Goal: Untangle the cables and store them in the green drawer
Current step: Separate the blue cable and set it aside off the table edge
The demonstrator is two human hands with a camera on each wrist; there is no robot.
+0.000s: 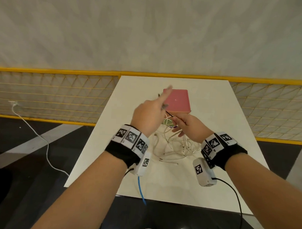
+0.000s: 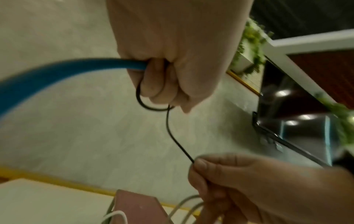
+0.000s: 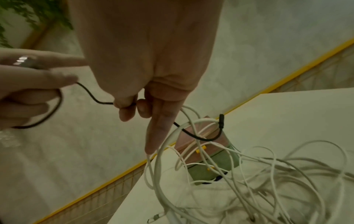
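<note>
A thin black cable [image 2: 171, 133] runs taut between my two hands above the table. In the left wrist view my left hand [image 2: 159, 84] grips it, with a loop wound round the curled fingers; in the head view the index finger points up. My right hand [image 3: 130, 106] pinches the same cable between thumb and fingertips. Its free end with a black plug [image 3: 221, 121] hangs over the small drawer unit. A tangle of white cables [image 1: 171, 146] lies on the white table [image 1: 216, 103] under my hands. The green drawer [image 3: 220, 160] sits below the pink top [image 1: 177, 100], partly hidden by cables.
A yellow mesh fence [image 1: 52, 92] runs behind the table. A white cord [image 1: 46, 144] trails across the dark floor at left. The blue cable [image 2: 57, 75] and a black lead [image 1: 236, 196] belong to the wrist cameras.
</note>
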